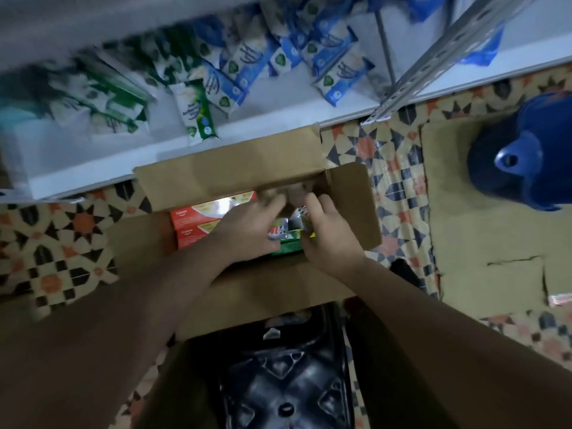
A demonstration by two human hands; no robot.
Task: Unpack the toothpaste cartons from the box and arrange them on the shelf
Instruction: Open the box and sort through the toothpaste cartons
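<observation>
the white shelf (93,162) fills the frame from 9 to 1 o'clock, already loaded with blurred green and blue-white wipe-style packs (337,72); no toothpaste is visible on it yet. below it, at centre, the open cardboard box (235,171) sits on the patterned tile floor (62,230), flaps folded out. a blue plastic vessel (526,156) stands at 3 o'clock on flattened cardboard.

inside the box, red toothpaste cartons (192,221) lie stacked at its 9 o'clock side, untouched. toward its 3 o'clock side sits a green and silver pack (286,235), print too blurred to read.

both hands are down in the box. the left hand (247,230) curls over the green pack's near end, and the right hand (325,230) has its fingers bent around the far end; neither grip is clearly closed.

this looks like the pick-up step, early in the task. next would be lifting the pack clear of the flaps and carrying it toward 12 o'clock to a bare patch of shelf.
</observation>
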